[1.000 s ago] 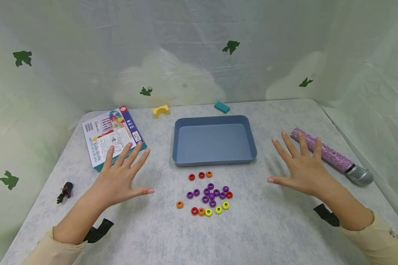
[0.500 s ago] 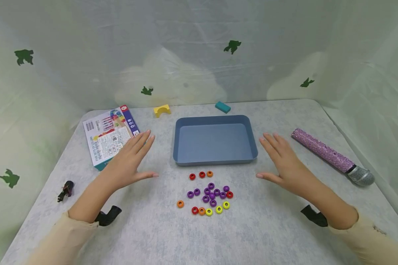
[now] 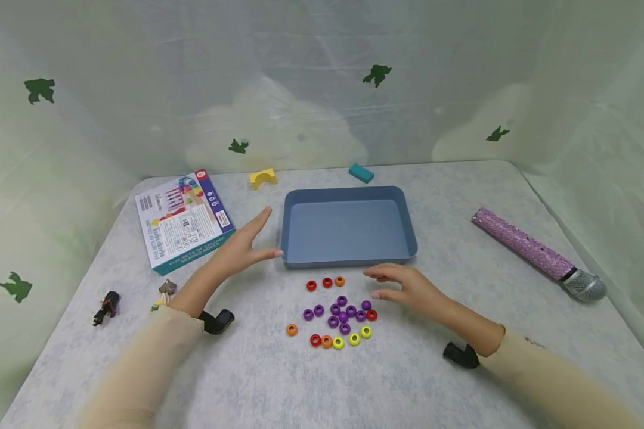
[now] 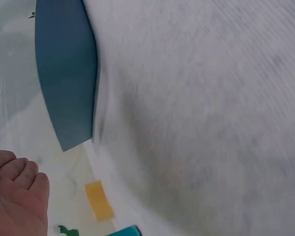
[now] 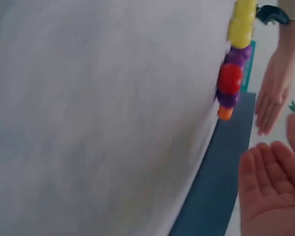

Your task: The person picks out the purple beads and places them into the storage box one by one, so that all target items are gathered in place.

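Beside the left wall of a blue-grey tray (image 3: 349, 229) is my left hand (image 3: 238, 250), thumb spread from the fingers and nothing held. Whether its thumb touches the tray is hard to tell. My right hand (image 3: 410, 289) hovers just right of the loose beads, its fingers slightly bent and holding nothing; its palm (image 5: 270, 196) shows bare in the right wrist view. Between the hands and in front of the tray lie several purple beads (image 3: 343, 317), red beads (image 3: 315, 340), orange beads (image 3: 291, 329) and yellow beads (image 3: 354, 339).
A printed cardboard box (image 3: 185, 220) lies at left, near a small dark figure (image 3: 107, 307). Another small object (image 3: 167, 288) is partly hidden by my left sleeve. Behind the tray are a yellow arch block (image 3: 262, 178) and a teal block (image 3: 361, 173). A glittery pink microphone (image 3: 536, 250) lies right.
Both hands have moved inward: the left rightward to the tray's side, the right leftward and nearer the beads. Their spread fingers have drawn together. Tray and beads stay put.
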Tool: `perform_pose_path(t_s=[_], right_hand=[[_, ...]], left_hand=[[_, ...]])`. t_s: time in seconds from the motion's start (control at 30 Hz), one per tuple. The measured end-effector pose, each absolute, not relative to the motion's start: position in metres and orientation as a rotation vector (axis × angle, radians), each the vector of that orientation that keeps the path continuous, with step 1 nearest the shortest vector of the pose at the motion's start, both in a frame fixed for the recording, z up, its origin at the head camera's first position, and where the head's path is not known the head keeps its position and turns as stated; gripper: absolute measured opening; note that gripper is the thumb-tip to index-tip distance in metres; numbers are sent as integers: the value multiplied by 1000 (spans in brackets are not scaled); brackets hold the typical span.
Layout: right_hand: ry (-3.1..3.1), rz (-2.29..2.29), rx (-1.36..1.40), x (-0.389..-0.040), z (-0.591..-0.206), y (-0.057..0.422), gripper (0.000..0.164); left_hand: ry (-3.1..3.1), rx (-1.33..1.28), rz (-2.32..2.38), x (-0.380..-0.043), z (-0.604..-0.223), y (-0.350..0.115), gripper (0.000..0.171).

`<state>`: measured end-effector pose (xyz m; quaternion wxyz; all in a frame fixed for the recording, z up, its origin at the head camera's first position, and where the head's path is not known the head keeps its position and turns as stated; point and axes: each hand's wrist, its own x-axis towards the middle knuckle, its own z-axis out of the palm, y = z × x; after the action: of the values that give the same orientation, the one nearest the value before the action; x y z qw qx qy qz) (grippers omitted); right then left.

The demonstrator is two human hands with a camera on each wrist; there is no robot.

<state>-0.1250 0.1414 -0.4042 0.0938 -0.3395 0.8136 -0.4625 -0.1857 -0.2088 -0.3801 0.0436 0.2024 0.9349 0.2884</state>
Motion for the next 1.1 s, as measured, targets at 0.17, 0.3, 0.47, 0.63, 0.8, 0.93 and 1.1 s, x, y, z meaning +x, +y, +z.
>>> perform_pose_path(t_s=[0.17,0.3,0.47,0.63,0.8,0.93,1.1], right_hand=[[2235,-1381,-886,-128,-418,133,36],[2204,-1327,-848,-129,-425,130,28],[2240,-1248,-873,-129,-426,129,22],[2282,-1172,-945,-129,-424,128,20],[2324,-1099,-1010,-130,-423,126,20],[2357,-1077,-995,-133,-415,125,19],[2421,-1241,-966,-152,-395,126,21]], left_hand=[[2772,576,943,-193,-393,-200,93],[2754,602,923,-197,-401,-196,97],[2749,606,930,-198,-404,-193,100],[2751,585,934,-199,-405,-192,102],[2733,546,940,-198,-405,-191,101],[2715,520,938,-198,-406,-192,101],[2699,508,944,-197,-405,-192,101]])
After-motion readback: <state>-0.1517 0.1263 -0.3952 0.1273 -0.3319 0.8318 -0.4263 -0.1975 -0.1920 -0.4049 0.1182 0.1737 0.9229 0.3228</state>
